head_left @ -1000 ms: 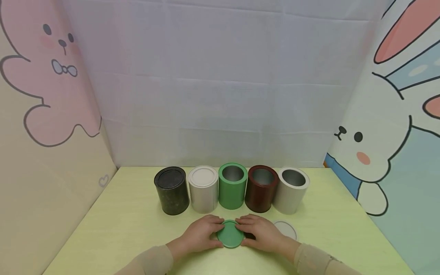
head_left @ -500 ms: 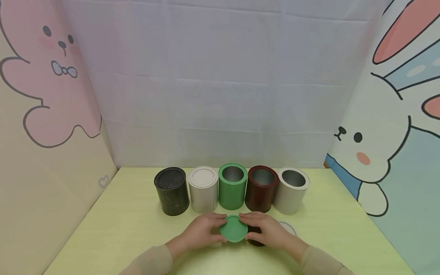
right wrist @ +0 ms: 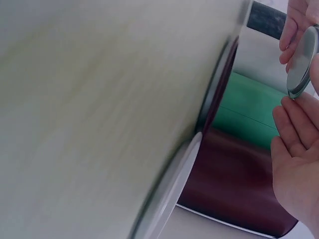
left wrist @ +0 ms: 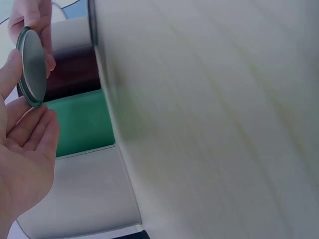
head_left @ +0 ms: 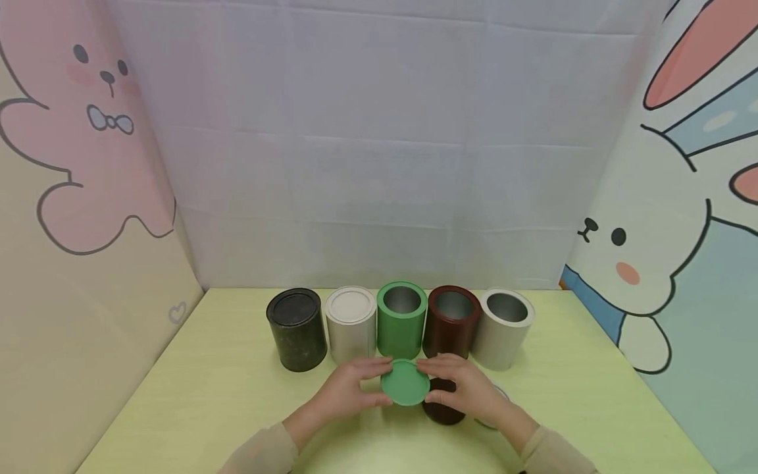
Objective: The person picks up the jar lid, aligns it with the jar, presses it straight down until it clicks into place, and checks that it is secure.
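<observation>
A round green lid (head_left: 405,382) is held by its edges between both hands, raised off the table in front of the open green can (head_left: 401,332). My left hand (head_left: 351,390) pinches its left rim with thumb and fingers. On the opposite rim, my right hand (head_left: 460,388) grips it the same way. The lid's grey underside (left wrist: 34,67) shows in the left wrist view. Below the right hand a dark red lid (head_left: 444,411) lies on the table. A white lid (head_left: 489,423) beside it is mostly hidden by the right wrist.
Left of the green can stand a lidded black can (head_left: 297,339) and a lidded white can (head_left: 351,336). To its right are an open dark red can (head_left: 450,339) and an open white can (head_left: 500,342). A pale cloth (head_left: 379,164) hangs behind the table.
Both hands have lifted the green lid from the table and carried it forward toward the green can. The dark red lid beneath has come into view.
</observation>
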A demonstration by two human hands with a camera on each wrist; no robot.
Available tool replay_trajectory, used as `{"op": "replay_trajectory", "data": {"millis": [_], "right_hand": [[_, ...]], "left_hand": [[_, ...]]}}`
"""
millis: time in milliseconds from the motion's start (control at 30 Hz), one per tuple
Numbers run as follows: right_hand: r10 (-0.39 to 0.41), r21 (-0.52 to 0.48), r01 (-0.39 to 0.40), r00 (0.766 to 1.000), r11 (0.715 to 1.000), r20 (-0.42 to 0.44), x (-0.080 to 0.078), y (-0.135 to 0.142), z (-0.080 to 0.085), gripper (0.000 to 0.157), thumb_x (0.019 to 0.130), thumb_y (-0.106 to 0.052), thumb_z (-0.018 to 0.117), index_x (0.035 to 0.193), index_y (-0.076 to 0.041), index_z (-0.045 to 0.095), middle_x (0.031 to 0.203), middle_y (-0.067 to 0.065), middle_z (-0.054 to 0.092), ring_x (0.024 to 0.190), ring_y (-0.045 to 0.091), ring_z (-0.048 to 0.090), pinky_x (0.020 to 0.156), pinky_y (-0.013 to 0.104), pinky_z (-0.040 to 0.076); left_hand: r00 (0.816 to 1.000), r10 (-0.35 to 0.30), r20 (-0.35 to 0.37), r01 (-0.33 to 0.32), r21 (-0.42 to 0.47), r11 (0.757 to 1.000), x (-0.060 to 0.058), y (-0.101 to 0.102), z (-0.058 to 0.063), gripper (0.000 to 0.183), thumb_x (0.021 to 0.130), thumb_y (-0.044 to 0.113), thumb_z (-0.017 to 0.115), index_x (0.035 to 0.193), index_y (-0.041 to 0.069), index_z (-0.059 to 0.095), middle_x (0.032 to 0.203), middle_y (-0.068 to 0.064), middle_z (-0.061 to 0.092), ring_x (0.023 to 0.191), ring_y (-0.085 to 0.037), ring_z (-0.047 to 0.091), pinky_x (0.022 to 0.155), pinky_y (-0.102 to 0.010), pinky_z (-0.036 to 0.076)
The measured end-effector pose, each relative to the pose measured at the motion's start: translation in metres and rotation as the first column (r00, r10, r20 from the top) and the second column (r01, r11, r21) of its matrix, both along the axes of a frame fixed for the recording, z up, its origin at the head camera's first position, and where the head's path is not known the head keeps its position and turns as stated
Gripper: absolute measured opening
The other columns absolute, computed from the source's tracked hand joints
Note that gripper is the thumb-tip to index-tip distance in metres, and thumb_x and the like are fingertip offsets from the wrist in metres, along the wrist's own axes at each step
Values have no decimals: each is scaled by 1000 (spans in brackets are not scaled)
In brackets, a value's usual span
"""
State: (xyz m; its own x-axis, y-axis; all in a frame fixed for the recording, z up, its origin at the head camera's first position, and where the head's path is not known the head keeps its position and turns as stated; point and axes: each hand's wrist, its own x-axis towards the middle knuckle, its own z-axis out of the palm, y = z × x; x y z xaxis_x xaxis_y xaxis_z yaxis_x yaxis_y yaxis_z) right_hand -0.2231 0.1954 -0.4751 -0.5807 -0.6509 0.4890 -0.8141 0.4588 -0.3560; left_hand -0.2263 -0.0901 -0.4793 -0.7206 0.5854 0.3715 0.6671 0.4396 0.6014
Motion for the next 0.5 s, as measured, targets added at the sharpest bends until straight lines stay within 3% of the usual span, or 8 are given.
{"op": "replay_trajectory", "data": {"millis": [167, 333, 500], "right_hand": [[-46, -61, 47, 999, 997, 22, 1, -1, 2, 50, 81, -22, 82, 126, -5, 68, 124, 6, 68, 113, 27, 61, 92, 45, 51], [-73, -122, 81, 995, 989, 72, 4, -2, 5, 52, 81, -19, 83, 130, -8, 66, 130, 4, 65, 118, 25, 58, 95, 44, 51], [-78, -177, 96, 991, 980, 107, 4, -6, 10, 56, 81, -18, 82, 133, -8, 64, 135, 3, 62, 122, 32, 55, 100, 43, 47]], "left_hand": [[999, 35, 3, -36, 75, 997, -1, 1, 6, 56, 78, 28, 86, 126, 4, 69, 133, -5, 63, 121, -28, 59, 102, -45, 47], [997, 46, -59, -39, 121, 992, -1, 2, 10, 55, 77, 26, 87, 124, 4, 70, 131, -4, 64, 119, -28, 61, 100, -45, 49], [996, 64, -62, -54, 159, 986, 1, 3, 20, 55, 77, 24, 86, 126, 5, 69, 133, -3, 63, 122, -29, 58, 101, -47, 47]]}}
